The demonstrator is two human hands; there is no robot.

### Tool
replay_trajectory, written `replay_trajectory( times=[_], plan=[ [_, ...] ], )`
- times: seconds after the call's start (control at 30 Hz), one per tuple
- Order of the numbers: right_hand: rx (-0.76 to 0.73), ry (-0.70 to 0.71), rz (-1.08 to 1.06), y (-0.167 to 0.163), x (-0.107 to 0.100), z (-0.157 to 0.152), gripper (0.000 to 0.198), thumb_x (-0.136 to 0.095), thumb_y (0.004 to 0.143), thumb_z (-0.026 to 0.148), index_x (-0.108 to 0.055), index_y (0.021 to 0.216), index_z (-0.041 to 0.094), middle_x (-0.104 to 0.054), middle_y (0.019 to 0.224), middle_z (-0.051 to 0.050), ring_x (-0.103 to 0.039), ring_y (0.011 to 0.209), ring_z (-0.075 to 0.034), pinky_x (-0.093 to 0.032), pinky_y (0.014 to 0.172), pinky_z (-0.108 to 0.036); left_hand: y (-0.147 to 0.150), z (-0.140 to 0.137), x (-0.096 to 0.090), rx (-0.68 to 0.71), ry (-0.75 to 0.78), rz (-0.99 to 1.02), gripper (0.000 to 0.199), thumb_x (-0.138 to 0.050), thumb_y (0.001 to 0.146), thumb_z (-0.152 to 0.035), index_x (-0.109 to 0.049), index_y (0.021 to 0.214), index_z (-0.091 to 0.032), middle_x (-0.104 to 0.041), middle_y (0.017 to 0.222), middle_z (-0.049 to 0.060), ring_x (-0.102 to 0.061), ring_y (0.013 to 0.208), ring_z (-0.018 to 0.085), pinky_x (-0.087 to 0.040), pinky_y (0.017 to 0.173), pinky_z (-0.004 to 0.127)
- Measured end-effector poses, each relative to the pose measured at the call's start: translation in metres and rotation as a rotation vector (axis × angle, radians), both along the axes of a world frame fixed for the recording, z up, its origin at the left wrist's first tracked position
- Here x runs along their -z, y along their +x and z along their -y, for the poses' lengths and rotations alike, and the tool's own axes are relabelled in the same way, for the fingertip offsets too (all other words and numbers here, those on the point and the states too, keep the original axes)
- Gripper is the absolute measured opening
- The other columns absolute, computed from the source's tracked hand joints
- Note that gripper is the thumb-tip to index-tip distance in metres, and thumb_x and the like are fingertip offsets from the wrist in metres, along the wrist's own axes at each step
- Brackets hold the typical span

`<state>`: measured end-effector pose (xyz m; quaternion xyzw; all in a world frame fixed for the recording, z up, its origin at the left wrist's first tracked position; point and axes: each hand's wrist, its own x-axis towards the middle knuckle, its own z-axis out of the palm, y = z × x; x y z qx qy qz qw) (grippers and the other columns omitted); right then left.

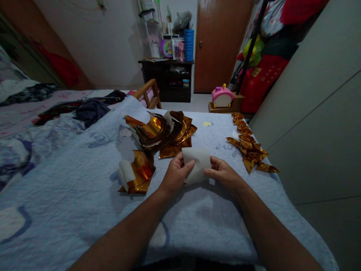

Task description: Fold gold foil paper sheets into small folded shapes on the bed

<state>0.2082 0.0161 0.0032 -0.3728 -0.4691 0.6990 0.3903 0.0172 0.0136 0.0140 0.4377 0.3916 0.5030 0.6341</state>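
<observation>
On the blue blanket (84,188), left of the hands, a small stack of gold sheets (142,172) curls up loosely; a brush of the left forearm could scatter it. Just beyond, the larger gold pile (152,131) fans out, so a bump might slide its layers apart. The left hand (175,176) is closed on the left edge of the white sheet (199,160), centred between both hands; the right hand (224,173) pinches its right edge. Uneven pulling could crease it, though its thickness is hard to judge in this dim view. Rightmost, folded gold pieces (251,152) lie near the blanket's edge, where a knock could drop some.
</observation>
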Motion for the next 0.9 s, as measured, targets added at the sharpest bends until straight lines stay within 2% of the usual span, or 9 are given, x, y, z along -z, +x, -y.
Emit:
replay_trajectory(
  times=[0.17, 0.23, 0.3, 0.37, 0.43, 0.5, 0.6, 0.73, 0.9],
  plan=[
    [-0.049, -0.032, 0.044, -0.001, -0.003, 0.002, 0.095, -0.084, 0.069, 0.029, -0.031, 0.147, 0.025, -0.073, 0.085, -0.001, -0.065, 0.068, -0.016, -0.047, 0.061, -0.024, -0.002, -0.002, 0.006, -0.139, -0.006, -0.034, 0.067, -0.074, 0.079, -0.027, -0.038, 0.136, -0.022, -0.07, 0.109, 0.007, -0.069, 0.085, 0.019, -0.056, 0.075, 0.031],
    [-0.054, -0.041, 0.035, -0.002, -0.006, 0.003, 0.103, -0.083, 0.069, 0.029, -0.02, 0.151, 0.027, -0.072, 0.082, 0.001, -0.064, 0.064, -0.015, -0.046, 0.059, -0.024, -0.002, -0.001, 0.01, -0.149, 0.01, -0.117, 0.078, -0.072, 0.08, -0.023, -0.028, 0.144, -0.024, -0.069, 0.112, 0.008, -0.069, 0.09, 0.019, -0.056, 0.08, 0.033],
    [-0.067, -0.045, 0.061, -0.001, -0.009, 0.004, 0.091, -0.081, 0.071, 0.031, -0.029, 0.145, 0.027, -0.069, 0.077, 0.004, -0.061, 0.059, -0.014, -0.044, 0.055, -0.023, -0.002, 0.0, 0.013, -0.132, 0.054, -0.21, 0.08, -0.069, 0.081, -0.02, -0.026, 0.148, -0.025, -0.068, 0.116, 0.009, -0.069, 0.096, 0.02, -0.055, 0.085, 0.034],
    [-0.073, -0.04, 0.113, 0.002, -0.012, 0.004, 0.064, -0.08, 0.072, 0.034, -0.047, 0.127, 0.025, -0.065, 0.072, 0.005, -0.058, 0.056, -0.012, -0.041, 0.053, -0.022, -0.002, 0.0, 0.015, -0.098, 0.125, -0.323, 0.069, -0.065, 0.082, -0.017, -0.037, 0.145, -0.025, -0.066, 0.121, 0.009, -0.067, 0.101, 0.02, -0.054, 0.09, 0.035],
    [-0.063, -0.017, 0.158, 0.006, -0.014, 0.004, 0.038, -0.078, 0.074, 0.037, -0.058, 0.103, 0.022, -0.062, 0.07, 0.005, -0.055, 0.056, -0.011, -0.039, 0.051, -0.021, -0.003, 0.0, 0.014, -0.074, 0.22, -0.474, 0.049, -0.062, 0.082, -0.014, -0.055, 0.13, -0.022, -0.066, 0.122, 0.009, -0.065, 0.108, 0.021, -0.051, 0.096, 0.036],
    [-0.051, 0.013, 0.191, 0.009, -0.015, 0.005, 0.026, -0.075, 0.075, 0.037, -0.063, 0.089, 0.019, -0.061, 0.069, 0.003, -0.052, 0.055, -0.01, -0.038, 0.051, -0.021, -0.003, 0.0, 0.014, -0.069, 0.315, -0.639, 0.033, -0.059, 0.081, -0.01, -0.065, 0.112, -0.02, -0.066, 0.118, 0.008, -0.062, 0.112, 0.023, -0.048, 0.101, 0.037],
    [-0.058, 0.017, 0.181, 0.012, -0.016, 0.005, 0.019, -0.067, 0.076, 0.031, -0.069, 0.089, 0.018, -0.062, 0.07, 0.002, -0.053, 0.055, -0.01, -0.042, 0.052, -0.023, -0.003, 0.001, 0.015, -0.041, 0.409, -0.833, 0.026, -0.057, 0.082, -0.007, -0.068, 0.103, -0.018, -0.066, 0.112, 0.009, -0.062, 0.111, 0.024, -0.048, 0.101, 0.038],
    [-0.117, 0.041, 0.163, 0.012, -0.014, 0.004, 0.027, -0.063, 0.071, 0.022, -0.068, 0.097, 0.019, -0.066, 0.078, 0.0, -0.057, 0.059, -0.012, -0.047, 0.057, -0.025, -0.003, 0.0, 0.021, 0.041, 0.478, -0.986, 0.025, -0.059, 0.084, -0.008, -0.069, 0.105, -0.017, -0.068, 0.112, 0.009, -0.063, 0.109, 0.025, -0.049, 0.099, 0.039],
    [-0.097, 0.207, 0.351, 0.012, -0.007, 0.0, 0.022, -0.068, 0.073, 0.021, -0.068, 0.095, 0.02, -0.061, 0.084, 0.0, -0.052, 0.065, -0.011, -0.043, 0.057, -0.023, -0.003, -0.001, 0.027, 0.059, 0.528, -1.127, 0.026, -0.061, 0.085, -0.01, -0.071, 0.108, -0.017, -0.07, 0.116, 0.01, -0.063, 0.111, 0.027, -0.048, 0.1, 0.043]
  ],
)
